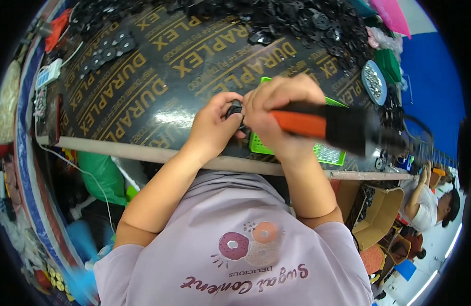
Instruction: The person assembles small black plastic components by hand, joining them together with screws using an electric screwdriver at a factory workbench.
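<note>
Cardboard box stands open below the near edge of the bench, toward its right end, with dark glossy pieces at its left side; whether they lie inside or beside it I cannot tell. Further left, under the same edge, a full-looking green bag hides whatever it holds. Just inside the near edge, right of its middle, sits a bright green tray with perforated walls; small silvery pieces fill its right part, while the right forearm and hand cover much of the rest. Beside the tray's left side, over the bench, the left grip is closed on a small black part, pinched between thumb and fingers and mostly hidden by them. The right grip is wrapped around an orange-and-black tool, blurred, its body reaching rightward above the tray; the right fingertips come close to the black part, and contact is unclear. Toward the right edge, a pale blue dish holds small metal pieces, with a green container just behind it. Along the far edge spreads a heap of black parts, and a smaller cluster lies near the far left corner.
</note>
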Tool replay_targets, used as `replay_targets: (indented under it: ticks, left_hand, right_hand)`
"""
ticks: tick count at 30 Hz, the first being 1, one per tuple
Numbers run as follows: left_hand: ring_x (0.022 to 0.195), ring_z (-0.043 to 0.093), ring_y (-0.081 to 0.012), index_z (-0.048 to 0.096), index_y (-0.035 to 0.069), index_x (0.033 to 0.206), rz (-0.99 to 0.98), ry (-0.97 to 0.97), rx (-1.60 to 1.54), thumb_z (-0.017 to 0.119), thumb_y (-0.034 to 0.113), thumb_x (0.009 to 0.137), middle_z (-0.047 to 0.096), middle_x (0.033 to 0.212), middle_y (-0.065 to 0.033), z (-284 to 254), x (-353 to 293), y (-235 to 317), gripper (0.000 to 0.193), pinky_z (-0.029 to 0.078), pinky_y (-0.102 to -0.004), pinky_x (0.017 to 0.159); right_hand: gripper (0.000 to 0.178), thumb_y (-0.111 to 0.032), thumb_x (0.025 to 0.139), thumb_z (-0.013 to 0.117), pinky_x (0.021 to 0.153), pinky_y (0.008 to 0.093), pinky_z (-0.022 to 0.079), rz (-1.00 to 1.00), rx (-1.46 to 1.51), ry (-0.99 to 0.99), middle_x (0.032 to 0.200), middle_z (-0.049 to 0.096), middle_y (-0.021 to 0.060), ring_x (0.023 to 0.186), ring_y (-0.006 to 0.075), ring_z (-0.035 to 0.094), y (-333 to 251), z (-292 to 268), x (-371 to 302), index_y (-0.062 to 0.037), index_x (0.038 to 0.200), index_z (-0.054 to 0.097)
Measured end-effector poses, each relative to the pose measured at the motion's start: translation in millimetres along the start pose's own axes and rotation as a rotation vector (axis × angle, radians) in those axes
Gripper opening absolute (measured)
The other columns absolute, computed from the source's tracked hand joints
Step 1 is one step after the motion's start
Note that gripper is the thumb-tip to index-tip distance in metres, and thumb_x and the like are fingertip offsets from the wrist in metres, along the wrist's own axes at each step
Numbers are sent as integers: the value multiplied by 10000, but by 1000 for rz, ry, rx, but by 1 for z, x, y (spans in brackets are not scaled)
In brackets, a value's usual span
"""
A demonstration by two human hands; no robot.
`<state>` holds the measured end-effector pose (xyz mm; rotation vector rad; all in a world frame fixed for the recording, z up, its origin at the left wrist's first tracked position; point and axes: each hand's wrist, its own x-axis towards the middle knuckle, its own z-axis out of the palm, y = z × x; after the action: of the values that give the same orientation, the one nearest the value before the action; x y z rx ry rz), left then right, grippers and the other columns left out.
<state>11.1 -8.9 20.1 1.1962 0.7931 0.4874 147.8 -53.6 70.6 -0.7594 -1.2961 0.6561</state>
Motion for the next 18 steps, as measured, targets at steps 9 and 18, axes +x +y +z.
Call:
replay_targets:
  ticks: [9, 18]
  left_hand:
    - [621, 596, -80, 514, 19, 1133, 90, 118, 135, 560, -12, 846, 648, 808, -74, 19, 1, -18, 293, 515, -255, 542]
    - [635, 600, -84, 522, 23, 1105, 127, 82, 233, 562, -11, 838, 652, 771, -56, 14, 10, -26, 271, 483, -233, 582]
  right_hand:
    - [336, 25, 763, 735, 667, 367, 509, -130, 62, 35, 767, 581, 88, 661, 207, 589, -14, -18, -27, -60, 948, 467]
    - [311, -165, 817, 745, 633, 396, 515, -98, -56, 7, 696, 573, 101, 621, 225, 584, -16, -19, -25, -61, 931, 475]
